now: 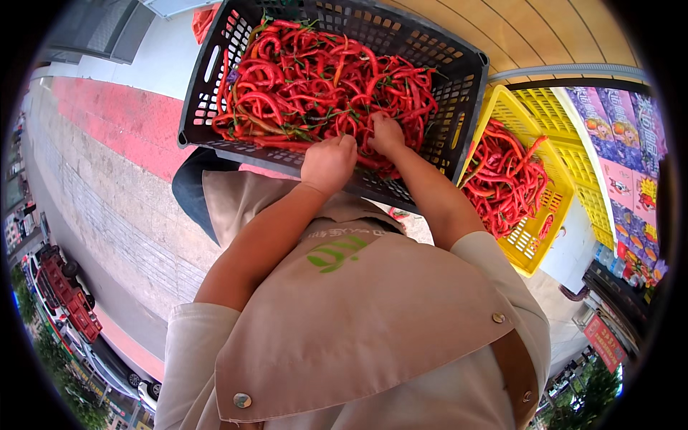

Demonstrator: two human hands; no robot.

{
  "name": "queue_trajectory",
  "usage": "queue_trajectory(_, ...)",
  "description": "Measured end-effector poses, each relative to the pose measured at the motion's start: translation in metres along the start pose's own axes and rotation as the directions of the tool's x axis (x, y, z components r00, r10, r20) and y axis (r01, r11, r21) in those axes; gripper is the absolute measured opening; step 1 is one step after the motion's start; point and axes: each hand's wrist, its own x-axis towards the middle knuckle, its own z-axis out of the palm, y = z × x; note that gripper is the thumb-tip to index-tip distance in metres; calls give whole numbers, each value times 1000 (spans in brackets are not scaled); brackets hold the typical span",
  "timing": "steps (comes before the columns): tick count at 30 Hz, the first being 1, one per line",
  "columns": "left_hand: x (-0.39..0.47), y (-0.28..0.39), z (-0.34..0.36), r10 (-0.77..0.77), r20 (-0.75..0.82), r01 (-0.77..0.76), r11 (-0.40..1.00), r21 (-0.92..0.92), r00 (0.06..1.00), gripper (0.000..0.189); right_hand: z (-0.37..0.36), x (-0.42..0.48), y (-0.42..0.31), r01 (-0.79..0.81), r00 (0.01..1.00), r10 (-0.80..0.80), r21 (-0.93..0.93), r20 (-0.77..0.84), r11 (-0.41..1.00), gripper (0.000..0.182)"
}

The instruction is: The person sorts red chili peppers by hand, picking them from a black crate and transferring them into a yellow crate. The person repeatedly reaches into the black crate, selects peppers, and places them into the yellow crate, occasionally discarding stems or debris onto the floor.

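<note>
A black plastic crate point(462, 70) with slotted walls is before me, tilted in view. A heap of long red chili peppers point(301, 80), many with green stems, fills much of it. At the crate's near side my left hand point(329, 163) is curled, its fingertips against the peppers. Whether it grips one is hidden by the fingers. Farther right, my right hand point(387, 134) reaches into the heap, thumb and forefinger around peppers. What it holds is unclear. A dark purple bit point(233, 76) lies among the peppers on the left.
Right of the black crate stands a yellow plastic crate point(559, 215) with more red chili peppers point(505, 183). Yellow crates point(575, 161) and printed cartons point(613, 129) are beyond it. A tan panelled wall point(516, 32) borders the top. Pavement point(123, 177) and parked vehicles point(70, 301) lie left.
</note>
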Motion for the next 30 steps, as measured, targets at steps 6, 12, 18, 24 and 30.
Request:
queue_trajectory(6,1,-1,2,22,-19,-22,1000,-4,1000,11,17,13,-13,-355,934,357,68,-22,932,75)
queue_trajectory(12,0,0,0,8,-16,-7,1000,11,1000,10,4,10,-25,-304,945,303,-15,122,953,61)
queue_trajectory(18,0,0,1,17,-44,-17,1000,6,999,9,8,12,-22,-359,933,344,226,105,905,54)
queue_trajectory(24,0,-1,0,14,-52,-16,999,-32,999,9,5,13,-23,-313,947,303,95,107,945,54)
queue_trajectory(30,0,0,1,7,-38,-8,1000,-20,999,9,-19,15,1,-294,937,348,540,1,789,51)
